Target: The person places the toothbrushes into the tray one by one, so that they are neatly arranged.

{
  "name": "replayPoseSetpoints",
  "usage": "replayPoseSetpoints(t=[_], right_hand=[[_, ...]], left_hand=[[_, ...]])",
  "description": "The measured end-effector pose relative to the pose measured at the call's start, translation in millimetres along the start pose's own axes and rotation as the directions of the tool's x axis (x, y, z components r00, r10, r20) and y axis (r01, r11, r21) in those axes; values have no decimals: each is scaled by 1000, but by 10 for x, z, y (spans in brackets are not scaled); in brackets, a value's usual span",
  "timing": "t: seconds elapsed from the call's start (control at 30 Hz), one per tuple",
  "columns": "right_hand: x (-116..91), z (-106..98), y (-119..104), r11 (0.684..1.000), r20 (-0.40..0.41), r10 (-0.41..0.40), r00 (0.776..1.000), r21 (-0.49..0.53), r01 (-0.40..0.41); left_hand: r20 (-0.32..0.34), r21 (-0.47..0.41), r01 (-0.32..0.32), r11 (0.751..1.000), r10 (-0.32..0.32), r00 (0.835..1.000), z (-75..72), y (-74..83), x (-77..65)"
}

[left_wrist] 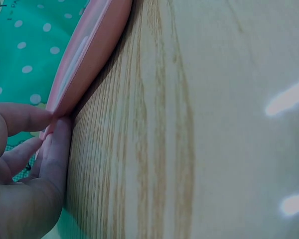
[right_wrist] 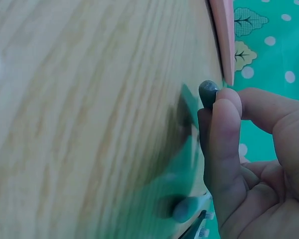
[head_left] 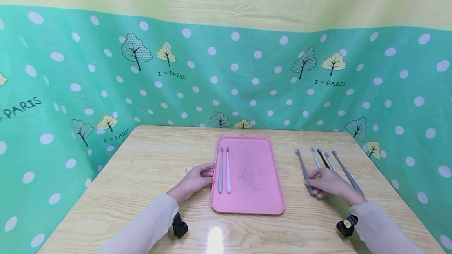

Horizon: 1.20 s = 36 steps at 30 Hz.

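Observation:
My left hand (head_left: pixel 195 183) pinches the left rim of a pink tray (head_left: pixel 252 203); in the left wrist view the thumb and fingers (left_wrist: pixel 27 117) meet at its edge. Side by side along the tray's left part lie a grey-green toothbrush (head_left: pixel 220 173) and a pale pink toothbrush (head_left: pixel 228 175). Right of the tray, my right hand (head_left: pixel 328 183) holds a grey toothbrush (head_left: pixel 301 164) near its handle end between thumb and fingers. The rounded handle end (right_wrist: pixel 208 93) shows in the right wrist view. Whether this toothbrush is lifted off the table is unclear.
Beyond my right hand lie a light-coloured toothbrush (head_left: pixel 315 157), a black one (head_left: pixel 323 156), a white one (head_left: pixel 330 160) and another grey one (head_left: pixel 347 173), some partly covered by the hand. The wooden table (head_left: pixel 155 160) meets a green dotted curtain (head_left: pixel 197 73) at the back and sides.

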State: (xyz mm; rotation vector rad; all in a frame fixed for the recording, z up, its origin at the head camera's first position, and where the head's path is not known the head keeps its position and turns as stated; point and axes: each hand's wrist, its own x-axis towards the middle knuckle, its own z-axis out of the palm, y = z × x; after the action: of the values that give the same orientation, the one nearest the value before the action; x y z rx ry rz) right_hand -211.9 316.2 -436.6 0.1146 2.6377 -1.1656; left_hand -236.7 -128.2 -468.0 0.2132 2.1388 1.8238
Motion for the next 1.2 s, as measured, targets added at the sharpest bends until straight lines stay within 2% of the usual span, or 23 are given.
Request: replayPoseSetpoints(t=[0.3, 0.67, 0.93, 1.2], right_hand=[[39, 65, -93, 999, 7, -18, 1000, 34, 18], [138, 235, -330, 994, 50, -89, 995, 70, 85], [203, 369, -513, 982, 104, -131, 986, 147, 115], [259, 561, -651, 954, 178, -183, 967, 269, 131]], left_hand=[[-11, 10, 16, 1000, -16, 1000, 8, -10, 21], [-10, -5, 0, 1000, 0, 1000, 12, 0, 9], [-16, -10, 9, 1000, -9, 1000, 24, 13, -5], [-16, -3, 3, 1000, -3, 1000, 28, 18, -6]])
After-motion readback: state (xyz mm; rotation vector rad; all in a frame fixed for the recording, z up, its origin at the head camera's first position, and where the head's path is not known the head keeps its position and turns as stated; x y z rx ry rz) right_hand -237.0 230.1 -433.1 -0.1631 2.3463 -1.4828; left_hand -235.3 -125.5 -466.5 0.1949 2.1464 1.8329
